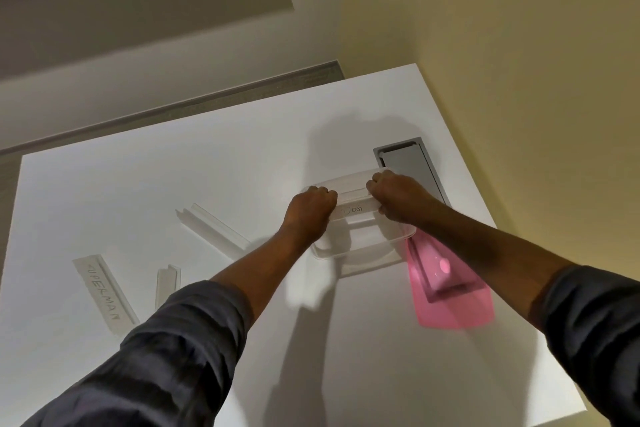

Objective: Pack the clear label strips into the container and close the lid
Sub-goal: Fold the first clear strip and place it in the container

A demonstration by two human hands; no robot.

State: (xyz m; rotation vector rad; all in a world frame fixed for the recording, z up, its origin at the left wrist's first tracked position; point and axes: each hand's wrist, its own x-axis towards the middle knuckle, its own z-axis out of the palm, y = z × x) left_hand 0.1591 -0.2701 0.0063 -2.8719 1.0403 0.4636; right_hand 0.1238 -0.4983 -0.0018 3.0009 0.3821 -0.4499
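Observation:
A clear plastic container stands on the white table, right of centre. Across its open top lies a clear label strip with faint handwriting. My left hand grips the strip's left end and my right hand grips its right end, both fists closed. Three more clear strips lie on the table to the left: a long one, a short one and one lettered "SUPERMAN". A translucent pink lid lies flat just right of the container.
A grey rectangular cable hatch is set into the table behind my right hand. The table's right edge runs close to a yellowish wall. A grey ledge borders the table's far side.

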